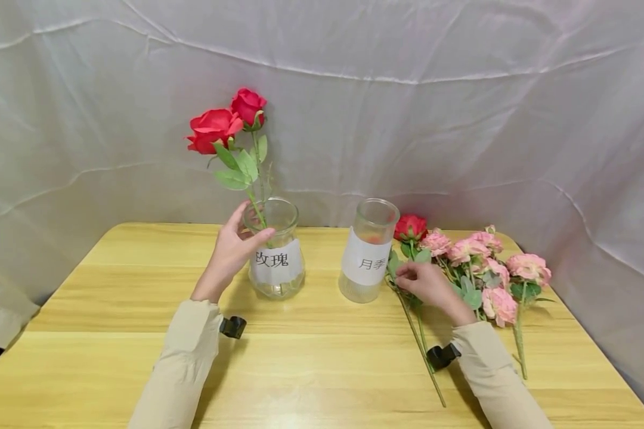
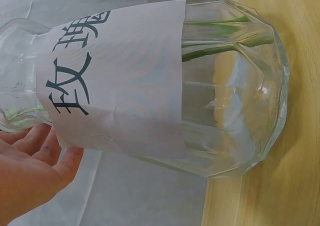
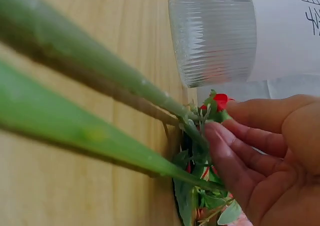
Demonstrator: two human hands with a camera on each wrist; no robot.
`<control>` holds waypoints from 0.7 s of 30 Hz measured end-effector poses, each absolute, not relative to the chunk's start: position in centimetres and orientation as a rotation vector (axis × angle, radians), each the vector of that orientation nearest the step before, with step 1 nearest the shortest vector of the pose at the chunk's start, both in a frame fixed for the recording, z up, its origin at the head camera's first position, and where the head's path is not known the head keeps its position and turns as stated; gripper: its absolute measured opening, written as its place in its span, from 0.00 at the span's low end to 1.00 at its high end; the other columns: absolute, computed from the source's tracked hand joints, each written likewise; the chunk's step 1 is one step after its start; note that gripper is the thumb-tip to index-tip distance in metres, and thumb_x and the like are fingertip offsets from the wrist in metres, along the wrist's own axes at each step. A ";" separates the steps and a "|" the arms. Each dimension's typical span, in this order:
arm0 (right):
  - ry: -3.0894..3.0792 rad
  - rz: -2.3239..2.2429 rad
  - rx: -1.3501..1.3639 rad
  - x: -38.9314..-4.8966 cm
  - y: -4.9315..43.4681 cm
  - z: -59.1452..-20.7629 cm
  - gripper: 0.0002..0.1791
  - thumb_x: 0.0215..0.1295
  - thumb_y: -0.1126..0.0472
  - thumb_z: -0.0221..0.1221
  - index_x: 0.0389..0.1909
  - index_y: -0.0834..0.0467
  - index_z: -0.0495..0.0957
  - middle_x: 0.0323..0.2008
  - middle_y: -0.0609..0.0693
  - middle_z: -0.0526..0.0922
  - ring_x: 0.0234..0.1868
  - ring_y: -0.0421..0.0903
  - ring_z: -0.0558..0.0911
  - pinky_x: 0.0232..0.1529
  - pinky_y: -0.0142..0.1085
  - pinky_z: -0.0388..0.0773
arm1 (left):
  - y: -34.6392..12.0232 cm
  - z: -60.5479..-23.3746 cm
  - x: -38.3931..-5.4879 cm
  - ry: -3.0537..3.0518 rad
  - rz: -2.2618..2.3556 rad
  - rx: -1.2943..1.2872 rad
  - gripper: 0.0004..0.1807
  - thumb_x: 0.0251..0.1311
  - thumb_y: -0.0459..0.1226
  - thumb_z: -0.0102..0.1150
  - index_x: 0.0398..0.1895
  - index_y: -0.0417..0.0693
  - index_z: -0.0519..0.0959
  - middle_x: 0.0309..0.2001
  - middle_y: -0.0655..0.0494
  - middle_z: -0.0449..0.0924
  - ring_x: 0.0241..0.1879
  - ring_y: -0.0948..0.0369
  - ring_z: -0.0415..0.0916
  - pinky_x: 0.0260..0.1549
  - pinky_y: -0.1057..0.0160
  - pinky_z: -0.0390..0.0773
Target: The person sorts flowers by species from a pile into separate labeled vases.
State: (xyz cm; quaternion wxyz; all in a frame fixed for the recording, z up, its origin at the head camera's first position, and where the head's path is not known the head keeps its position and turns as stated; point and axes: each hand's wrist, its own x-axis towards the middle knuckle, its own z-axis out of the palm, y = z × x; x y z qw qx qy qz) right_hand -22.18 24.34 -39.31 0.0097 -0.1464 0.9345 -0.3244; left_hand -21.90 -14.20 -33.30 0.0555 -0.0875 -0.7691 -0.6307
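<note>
Two red roses (image 1: pixel 214 130) stand tilted left in a glass vase (image 1: pixel 279 289) whose white label (image 2: pixel 120 81) bears dark characters. My left hand (image 1: pixel 233 250) holds this vase at its neck, with the thumb towards the front. In the left wrist view, green stem ends (image 2: pixel 215 51) show through the glass base. My right hand (image 1: pixel 429 289) pinches a stem among the leaves of another red rose (image 1: pixel 410 227), lying on the table. Close up in the right wrist view, thumb and fingertips meet at a leafy stem (image 3: pixel 150 93); leaves partly hide the contact.
A straight, ribbed glass vase (image 1: pixel 358 292) with a white label stands just left of my right hand. Several pink flowers (image 1: pixel 499 305) lie at the table's right side, some stems pointing towards me. Grey cloth (image 1: pixel 322 119) hangs behind the wooden table (image 1: pixel 311 381).
</note>
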 end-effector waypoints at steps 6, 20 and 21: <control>2.928 -0.950 -0.486 -22.2 24.3 -39.3 0.08 0.61 0.65 0.63 0.36 0.67 0.82 0.29 0.52 0.84 0.29 0.44 0.80 0.32 0.40 0.79 | -14.1 -33.3 -21.9 -2.320 -1.917 -0.264 0.47 0.60 0.40 0.63 0.77 0.46 0.47 0.67 0.40 0.63 0.61 0.45 0.67 0.59 0.50 0.69; 2.873 -0.846 -0.320 -21.8 24.1 -39.0 0.10 0.49 0.65 0.69 0.21 0.61 0.76 0.18 0.46 0.73 0.20 0.40 0.69 0.24 0.34 0.68 | -14.2 -33.4 -21.9 -2.344 -1.896 -0.253 0.48 0.59 0.42 0.64 0.77 0.46 0.47 0.68 0.41 0.62 0.61 0.45 0.67 0.58 0.50 0.70; 2.866 -0.847 -0.303 -21.8 24.0 -39.0 0.11 0.48 0.65 0.69 0.20 0.60 0.74 0.17 0.45 0.72 0.20 0.40 0.68 0.23 0.33 0.66 | -14.2 -33.4 -21.9 -2.343 -1.894 -0.254 0.48 0.59 0.42 0.64 0.77 0.47 0.47 0.68 0.41 0.62 0.61 0.45 0.66 0.58 0.50 0.69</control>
